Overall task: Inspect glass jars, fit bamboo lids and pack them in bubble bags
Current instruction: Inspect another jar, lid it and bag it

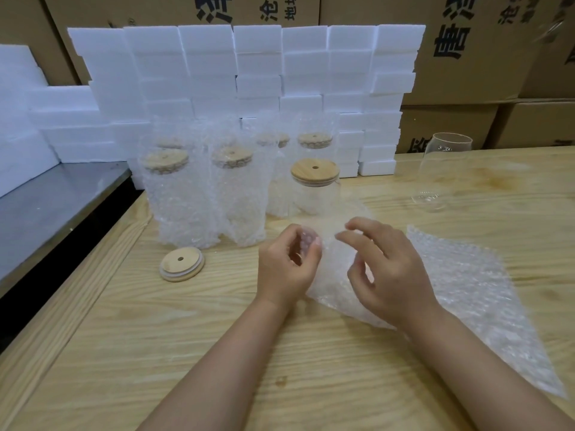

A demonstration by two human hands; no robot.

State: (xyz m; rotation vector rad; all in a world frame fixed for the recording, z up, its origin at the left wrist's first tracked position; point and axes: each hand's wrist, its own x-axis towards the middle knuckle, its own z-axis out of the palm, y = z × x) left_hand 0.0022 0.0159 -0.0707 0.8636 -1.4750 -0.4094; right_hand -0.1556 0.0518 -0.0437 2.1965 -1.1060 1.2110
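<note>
A glass jar point(315, 194) with a bamboo lid point(315, 171) stands unwrapped just beyond my hands. My left hand point(284, 265) pinches the top edge of a clear bubble bag point(329, 275) between thumb and fingers. My right hand point(385, 269) hovers over the same bag with fingers curled loosely; whether it touches the bag is unclear. Several lidded jars in bubble bags point(180, 197) stand in rows to the left of the bare jar. A loose bamboo lid point(182, 264) lies flat on the wooden table point(186, 353) left of my left hand.
A pile of flat bubble bags point(485, 300) lies to the right. An open, lidless glass jar point(441, 172) stands at the far right. White foam blocks point(249, 73) are stacked along the back, cardboard boxes point(466, 57) behind them. A grey metal surface point(56, 200) adjoins the table's left edge.
</note>
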